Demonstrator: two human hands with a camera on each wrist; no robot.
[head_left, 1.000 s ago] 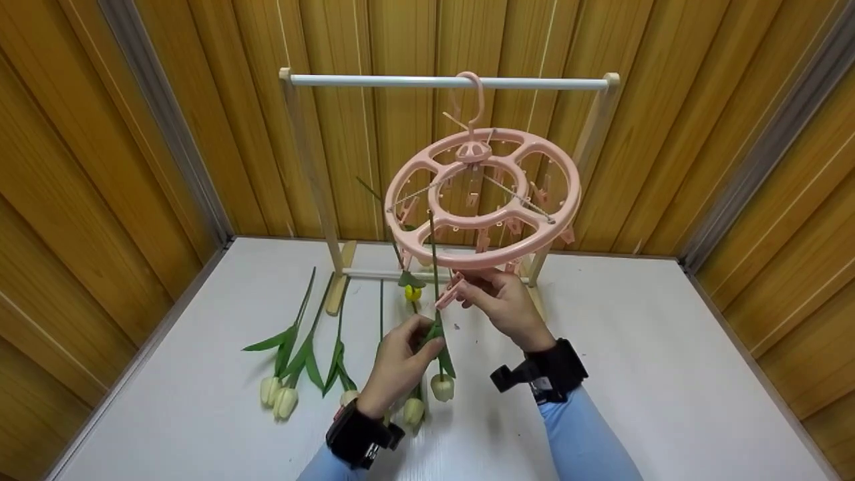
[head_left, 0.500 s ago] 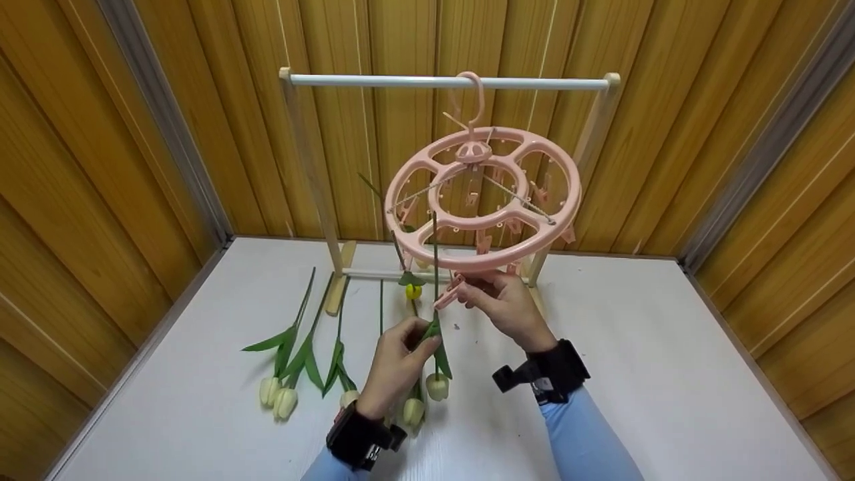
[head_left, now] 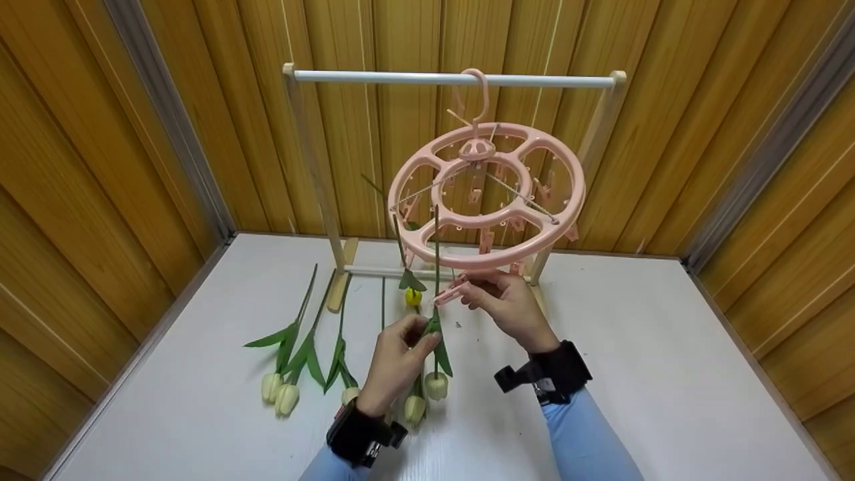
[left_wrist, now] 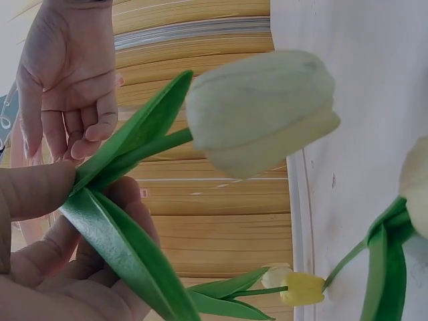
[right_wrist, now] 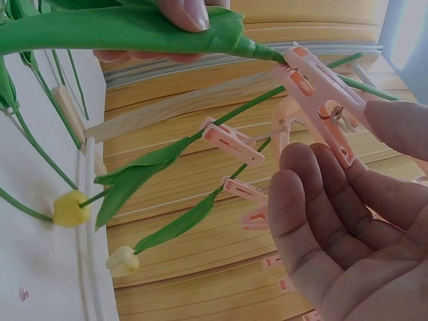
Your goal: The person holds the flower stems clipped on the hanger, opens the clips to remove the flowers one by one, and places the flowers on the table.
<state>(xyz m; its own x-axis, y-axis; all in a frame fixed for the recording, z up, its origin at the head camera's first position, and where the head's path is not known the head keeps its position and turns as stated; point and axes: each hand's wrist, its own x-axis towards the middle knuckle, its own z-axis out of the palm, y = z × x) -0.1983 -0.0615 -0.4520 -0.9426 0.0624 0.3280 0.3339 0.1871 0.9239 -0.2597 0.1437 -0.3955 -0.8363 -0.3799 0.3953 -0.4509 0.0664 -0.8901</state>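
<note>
In the head view, my left hand (head_left: 404, 357) pinches an artificial white tulip (head_left: 436, 386) by its leaf base, flower down and stem pointing up. Thumb and fingers grip the green leaves in the left wrist view, with the white bloom (left_wrist: 264, 110) beyond. My right hand (head_left: 511, 307) pinches a pink clothespin (head_left: 451, 292) between thumb and fingers. In the right wrist view that clothespin (right_wrist: 321, 100) has its tip at the tulip's stem, just past the leaf base. Whether it clamps the stem, I cannot tell. The clothespin belongs to a round pink drying hanger (head_left: 494, 257).
The hanger hooks onto a white rail (head_left: 374, 77) of a wooden stand. A yellow tulip (right_wrist: 71, 208) and a pale one (right_wrist: 124, 261) hang upside down from other clips. Several white tulips (head_left: 287, 399) lie on the white table (head_left: 187, 401), left of my hands.
The held tulip's bloom has swung slightly left since a second ago. Both hands keep nearly the same place at the clothespin and stem; the head view has shifted a little.
</note>
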